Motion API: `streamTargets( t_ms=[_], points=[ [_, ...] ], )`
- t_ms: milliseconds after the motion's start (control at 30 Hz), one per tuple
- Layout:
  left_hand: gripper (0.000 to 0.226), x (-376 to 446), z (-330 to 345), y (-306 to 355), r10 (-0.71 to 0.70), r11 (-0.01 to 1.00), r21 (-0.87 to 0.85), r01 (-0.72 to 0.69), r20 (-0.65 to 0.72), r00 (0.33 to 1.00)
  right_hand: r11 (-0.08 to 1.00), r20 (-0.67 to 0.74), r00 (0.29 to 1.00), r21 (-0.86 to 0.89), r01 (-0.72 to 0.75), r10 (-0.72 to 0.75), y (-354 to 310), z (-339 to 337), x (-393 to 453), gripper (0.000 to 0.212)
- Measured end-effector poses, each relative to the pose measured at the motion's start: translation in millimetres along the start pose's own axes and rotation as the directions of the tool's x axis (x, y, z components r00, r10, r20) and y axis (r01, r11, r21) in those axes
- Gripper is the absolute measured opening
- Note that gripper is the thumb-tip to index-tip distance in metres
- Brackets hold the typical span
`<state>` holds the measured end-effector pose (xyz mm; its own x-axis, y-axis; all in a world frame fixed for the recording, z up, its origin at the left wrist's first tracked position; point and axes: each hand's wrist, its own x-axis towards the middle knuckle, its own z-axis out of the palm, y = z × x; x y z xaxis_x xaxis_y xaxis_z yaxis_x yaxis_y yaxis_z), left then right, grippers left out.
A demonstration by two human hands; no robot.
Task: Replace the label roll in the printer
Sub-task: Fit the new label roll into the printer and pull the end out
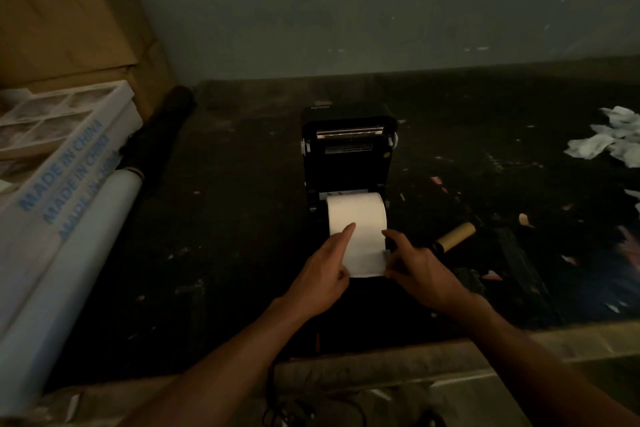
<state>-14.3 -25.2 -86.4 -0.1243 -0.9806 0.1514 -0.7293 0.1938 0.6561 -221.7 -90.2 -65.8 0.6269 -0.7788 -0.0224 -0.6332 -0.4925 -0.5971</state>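
A black label printer (348, 163) stands open on the dark table, its lid tilted back. A white label roll (356, 215) sits in its bay, with a strip of labels (367, 260) pulled forward over the front. My left hand (323, 274) rests on the strip's left edge, index finger stretched onto the roll. My right hand (419, 270) pinches the strip's right edge near the printer's front. An empty brown cardboard core (453, 237) lies on the table to the right of the printer.
Long white boxes printed "MADE IN CHINA" (62, 184) and a white tube (69, 270) lie along the left. Cardboard boxes (69, 28) stand at the back left. Crumpled white paper (609, 139) and small scraps litter the right. A wall rises behind the table.
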Motion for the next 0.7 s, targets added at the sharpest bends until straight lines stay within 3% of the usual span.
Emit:
streamTargets(
  t_ms=[167,367,700],
  points=[
    [0.084,-7.5,0.3,0.4,-0.032,0.996,-0.086,0.029,-0.031,0.999,0.999,-0.079,0.996,0.000,0.036,-0.036,1.4,8.8,-8.1,0.076],
    [0.064,-17.1,4.4,3.4,0.038,0.997,0.074,-0.030,-0.117,0.992,0.999,-0.119,0.993,0.035,0.017,-0.013,-0.6,11.8,-9.5,0.070],
    [0.064,-35.6,8.7,30.3,-0.106,0.994,-0.043,0.101,-0.155,0.982,0.988,-0.159,0.987,0.156,0.018,0.007,-0.4,13.3,-29.6,0.074]
  ],
)
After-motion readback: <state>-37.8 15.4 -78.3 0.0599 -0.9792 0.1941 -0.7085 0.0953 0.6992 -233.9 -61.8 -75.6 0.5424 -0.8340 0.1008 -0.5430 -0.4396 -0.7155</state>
